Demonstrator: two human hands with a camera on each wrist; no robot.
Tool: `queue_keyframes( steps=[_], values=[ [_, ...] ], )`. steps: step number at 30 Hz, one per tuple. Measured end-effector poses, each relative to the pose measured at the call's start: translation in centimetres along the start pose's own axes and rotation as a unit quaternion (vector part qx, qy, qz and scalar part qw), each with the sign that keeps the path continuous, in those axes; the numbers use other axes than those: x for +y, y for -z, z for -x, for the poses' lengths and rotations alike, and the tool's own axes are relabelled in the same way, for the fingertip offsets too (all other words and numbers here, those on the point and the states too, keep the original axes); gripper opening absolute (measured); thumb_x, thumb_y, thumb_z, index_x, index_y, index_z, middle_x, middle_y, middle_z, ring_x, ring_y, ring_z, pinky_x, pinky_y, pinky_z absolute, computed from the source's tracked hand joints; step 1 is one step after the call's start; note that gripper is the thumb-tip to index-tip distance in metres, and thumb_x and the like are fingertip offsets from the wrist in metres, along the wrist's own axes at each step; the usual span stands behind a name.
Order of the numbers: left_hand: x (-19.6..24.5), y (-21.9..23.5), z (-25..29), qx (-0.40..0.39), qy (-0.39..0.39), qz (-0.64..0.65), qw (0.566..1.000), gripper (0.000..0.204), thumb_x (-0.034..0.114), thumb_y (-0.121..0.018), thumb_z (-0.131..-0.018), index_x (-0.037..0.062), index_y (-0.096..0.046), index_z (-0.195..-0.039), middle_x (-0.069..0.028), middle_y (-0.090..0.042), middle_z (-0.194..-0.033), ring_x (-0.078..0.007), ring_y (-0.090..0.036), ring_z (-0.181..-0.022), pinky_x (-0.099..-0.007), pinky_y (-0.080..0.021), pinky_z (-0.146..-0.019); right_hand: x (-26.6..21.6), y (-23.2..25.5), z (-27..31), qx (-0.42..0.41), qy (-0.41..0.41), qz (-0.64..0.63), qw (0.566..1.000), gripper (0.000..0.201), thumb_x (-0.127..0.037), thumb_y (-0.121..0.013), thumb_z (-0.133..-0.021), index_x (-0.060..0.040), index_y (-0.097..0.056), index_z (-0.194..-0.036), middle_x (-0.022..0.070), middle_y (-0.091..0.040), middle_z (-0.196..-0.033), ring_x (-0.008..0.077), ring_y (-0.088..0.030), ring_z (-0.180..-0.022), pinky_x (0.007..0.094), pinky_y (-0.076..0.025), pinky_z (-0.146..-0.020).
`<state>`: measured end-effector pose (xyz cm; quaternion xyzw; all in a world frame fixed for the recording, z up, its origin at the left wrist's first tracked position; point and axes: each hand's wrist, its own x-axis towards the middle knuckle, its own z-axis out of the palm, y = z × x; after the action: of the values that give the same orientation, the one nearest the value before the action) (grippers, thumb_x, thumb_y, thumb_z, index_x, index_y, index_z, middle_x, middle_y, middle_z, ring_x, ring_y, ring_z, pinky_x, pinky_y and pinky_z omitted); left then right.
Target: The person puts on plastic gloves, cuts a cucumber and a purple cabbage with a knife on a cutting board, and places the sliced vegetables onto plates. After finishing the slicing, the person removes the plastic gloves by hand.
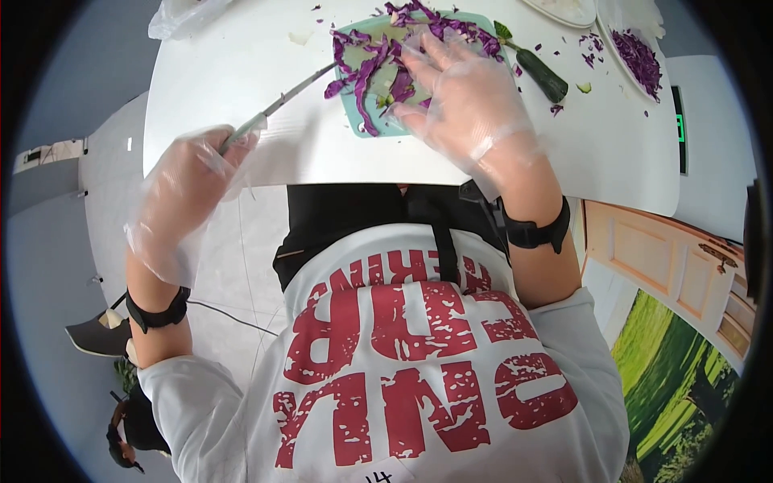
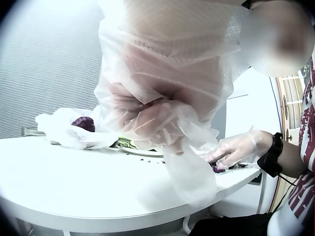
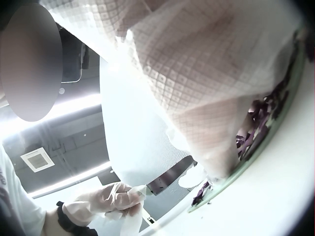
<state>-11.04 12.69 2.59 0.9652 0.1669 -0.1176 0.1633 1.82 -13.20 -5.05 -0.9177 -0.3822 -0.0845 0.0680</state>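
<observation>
In the head view my left hand [image 1: 185, 181], in a clear plastic glove, grips the handle of a knife [image 1: 286, 98]. The blade points up and right, its tip at the left edge of a pale green cutting board [image 1: 366, 127]. Strips of purple cabbage [image 1: 372, 76] and some green bits lie over the board. My gloved right hand [image 1: 479, 97] rests on the cabbage with fingers spread. From the right wrist view, the knife blade [image 3: 170, 176] stands out from the left hand [image 3: 115, 199], apart from the board. The glove hides most of the handle.
A dark green cucumber piece [image 1: 541, 76] lies right of the board among cabbage scraps. Shredded cabbage [image 1: 638, 60] fills a plate at the table's right edge. Another plate [image 1: 568, 10] stands at the back. A plastic bag [image 2: 64, 129] with a cabbage chunk [image 2: 83, 124] sits across the table.
</observation>
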Motion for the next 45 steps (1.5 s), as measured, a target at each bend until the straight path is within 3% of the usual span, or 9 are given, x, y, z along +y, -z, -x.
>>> queue_keyframes(
  steps=[2, 12, 17, 26, 30, 33, 38, 40, 45],
  values=[
    [-0.2, 0.0, 0.1, 0.014, -0.013, -0.003, 1.000, 0.039, 0.035, -0.060, -0.096, -0.0010, -0.066, -0.083, -0.0144, -0.041, -0.054, -0.0232, -0.037, -0.049, -0.0365, -0.040, -0.051, 0.1, 0.2, 0.0, 0.003, 0.001, 0.000, 1.000, 0.061, -0.047, -0.064, -0.087, -0.0093, -0.057, -0.134, 0.0150, -0.050, -0.144, 0.0335, -0.048, -0.131, 0.0404, -0.041, -0.108],
    [0.2, 0.0, 0.8, -0.043, -0.017, 0.000, 0.999, 0.034, 0.030, -0.060, -0.097, -0.0005, -0.063, -0.082, -0.0119, -0.045, -0.054, -0.0188, -0.043, -0.048, -0.0346, -0.040, -0.050, 0.3, 1.4, 0.1, -0.020, -0.008, -0.074, 0.997, 0.061, -0.043, -0.067, -0.084, -0.0077, -0.057, -0.133, 0.0179, -0.051, -0.142, 0.0364, -0.046, -0.132, 0.0425, -0.041, -0.107],
    [0.7, -0.6, 0.1, -0.086, -0.053, -0.006, 0.995, 0.025, 0.024, -0.059, -0.095, 0.0019, -0.065, -0.085, -0.0162, -0.058, -0.061, -0.0290, -0.056, -0.054, -0.0385, -0.046, -0.059, 1.3, 2.5, 0.1, 0.061, 0.004, -0.174, 0.983, 0.057, -0.023, -0.078, -0.073, -0.0014, -0.063, -0.123, 0.0185, -0.056, -0.134, 0.0351, -0.056, -0.122, 0.0416, -0.048, -0.100],
    [2.3, -0.9, -1.7, -0.075, -0.103, -0.002, 0.992, 0.035, 0.032, -0.060, -0.094, 0.0028, -0.061, -0.074, -0.0176, -0.059, -0.062, -0.0384, -0.059, -0.061, -0.0431, -0.049, -0.060, 4.2, 4.3, 1.6, 0.075, 0.021, -0.247, 0.966, 0.050, -0.023, -0.076, -0.074, 0.0076, -0.064, -0.112, 0.0243, -0.060, -0.123, 0.0396, -0.057, -0.116, 0.0428, -0.048, -0.098],
    [1.6, -0.8, -2.2, -0.060, -0.099, 0.018, 0.993, 0.032, 0.028, -0.063, -0.092, 0.0014, -0.061, -0.075, -0.0199, -0.056, -0.061, -0.0391, -0.055, -0.058, -0.0432, -0.047, -0.059, 4.0, 5.3, 2.1, 0.021, 0.024, -0.261, 0.965, 0.052, -0.018, -0.078, -0.074, 0.0042, -0.062, -0.118, 0.0199, -0.059, -0.128, 0.0374, -0.054, -0.124, 0.0444, -0.044, -0.104],
    [1.3, -0.6, -2.5, -0.053, -0.085, 0.022, 0.995, 0.029, 0.025, -0.066, -0.090, 0.0007, -0.061, -0.075, -0.0205, -0.054, -0.060, -0.0384, -0.052, -0.055, -0.0418, -0.046, -0.056, 3.1, 5.1, 2.1, -0.002, 0.109, -0.246, 0.963, 0.047, -0.024, -0.077, -0.076, -0.0020, -0.064, -0.116, 0.0169, -0.059, -0.128, 0.0342, -0.055, -0.123, 0.0439, -0.047, -0.099],
    [1.2, -1.1, -3.0, -0.005, -0.126, 0.027, 0.992, 0.028, 0.025, -0.067, -0.089, 0.0012, -0.063, -0.075, -0.0198, -0.053, -0.057, -0.0378, -0.051, -0.051, -0.0410, -0.046, -0.053, 1.2, 4.8, 2.0, -0.018, 0.146, -0.263, 0.953, 0.049, -0.026, -0.071, -0.079, 0.0025, -0.062, -0.118, 0.0157, -0.056, -0.133, 0.0326, -0.052, -0.125, 0.0452, -0.042, -0.102],
    [1.3, -1.3, -3.3, 0.001, -0.144, 0.026, 0.989, 0.028, 0.026, -0.067, -0.089, 0.0015, -0.063, -0.075, -0.0195, -0.053, -0.056, -0.0377, -0.052, -0.051, -0.0411, -0.046, -0.052, 0.6, 5.0, 1.7, -0.108, 0.176, -0.230, 0.951, 0.052, -0.029, -0.070, -0.083, -0.0025, -0.060, -0.126, 0.0140, -0.052, -0.141, 0.0312, -0.047, -0.132, 0.0458, -0.040, -0.104],
    [1.7, -1.3, -4.0, -0.008, -0.186, 0.016, 0.982, 0.028, 0.027, -0.068, -0.088, 0.0024, -0.064, -0.076, -0.0188, -0.055, -0.057, -0.0376, -0.055, -0.053, -0.0418, -0.047, -0.054, -0.2, 4.4, 1.7, -0.170, 0.182, -0.209, 0.946, 0.053, -0.031, -0.067, -0.085, -0.0019, -0.057, -0.129, 0.0131, -0.045, -0.147, 0.0300, -0.043, -0.136, 0.0467, -0.037, -0.108]
  ],
)
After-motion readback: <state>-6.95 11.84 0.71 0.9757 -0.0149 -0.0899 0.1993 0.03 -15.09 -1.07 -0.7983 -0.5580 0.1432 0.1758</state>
